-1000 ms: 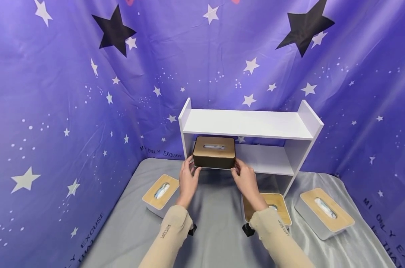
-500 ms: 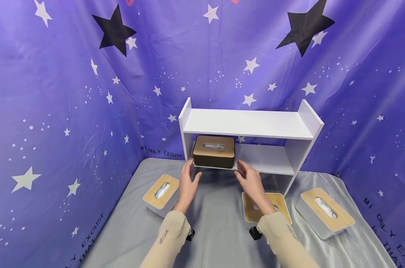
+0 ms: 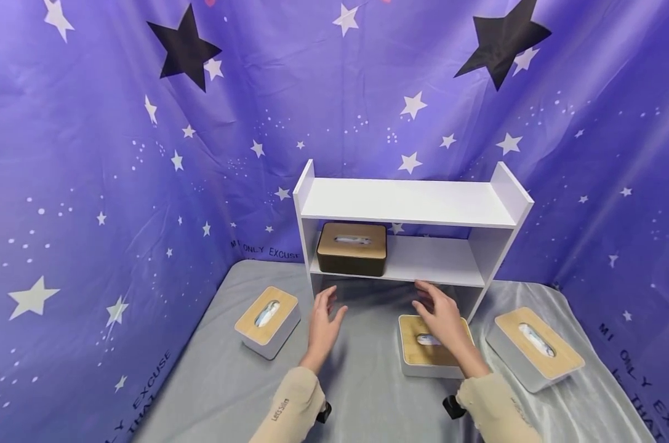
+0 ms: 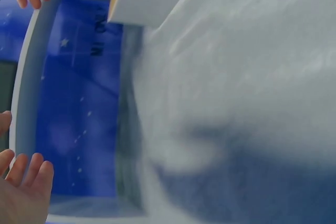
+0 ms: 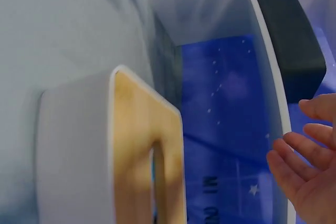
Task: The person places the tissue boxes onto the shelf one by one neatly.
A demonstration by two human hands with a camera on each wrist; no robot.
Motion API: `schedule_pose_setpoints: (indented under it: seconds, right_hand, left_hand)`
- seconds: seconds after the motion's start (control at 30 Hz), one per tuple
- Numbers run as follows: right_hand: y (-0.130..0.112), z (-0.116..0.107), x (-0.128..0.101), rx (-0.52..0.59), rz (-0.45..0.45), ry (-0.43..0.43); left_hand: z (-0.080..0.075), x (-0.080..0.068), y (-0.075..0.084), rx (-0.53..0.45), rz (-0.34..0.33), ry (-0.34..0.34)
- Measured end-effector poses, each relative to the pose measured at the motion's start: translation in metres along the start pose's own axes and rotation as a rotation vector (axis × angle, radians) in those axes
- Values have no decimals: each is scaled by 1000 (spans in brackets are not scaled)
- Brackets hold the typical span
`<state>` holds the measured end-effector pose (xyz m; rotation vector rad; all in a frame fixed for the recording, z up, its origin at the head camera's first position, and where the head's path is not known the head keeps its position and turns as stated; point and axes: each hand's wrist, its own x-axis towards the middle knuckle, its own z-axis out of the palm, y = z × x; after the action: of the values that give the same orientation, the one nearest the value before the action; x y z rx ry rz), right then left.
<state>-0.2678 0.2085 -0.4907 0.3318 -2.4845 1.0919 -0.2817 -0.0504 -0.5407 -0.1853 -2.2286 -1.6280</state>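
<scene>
A black tissue box (image 3: 352, 264) with a wooden lid sits at the left end of the middle board of a white shelf (image 3: 395, 200). In front of that board, my left hand (image 3: 324, 326) is held in the air, fingers loosely bent and holding nothing. My right hand (image 3: 442, 317) hovers over a white tissue box (image 3: 431, 371) with a wooden lid, apart from the shelf edge and holding nothing. The right wrist view shows the black box (image 5: 294, 40) on the board, the right hand's fingers (image 5: 294, 166) spread beside it.
Another white tissue box (image 3: 268, 317) stands left of the shelf on the grey cloth (image 3: 362, 394). A further one (image 3: 536, 351) lies at an angle to the right. Purple star-printed curtains (image 3: 356, 92) hang behind and at both sides.
Both hands have let go of the black tissue box and drawn back from it. The right hand has moved right and down, the left slightly right and down. The box stays on the shelf.
</scene>
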Motion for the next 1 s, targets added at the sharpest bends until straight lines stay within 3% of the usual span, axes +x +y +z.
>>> schedule_pose_setpoints:
  seconds: [0.27, 0.73, 1.0]
  right_hand:
    - [23, -14, -17, -40, 7, 32]
    - [59, -42, -57, -147, 45, 15]
    - [74, -52, -76, -117, 156, -53]
  left_hand:
    - [23, -15, 0, -18, 12, -81]
    - [68, -49, 6, -87, -123, -268]
    - [91, -67, 7, -53, -208, -412]
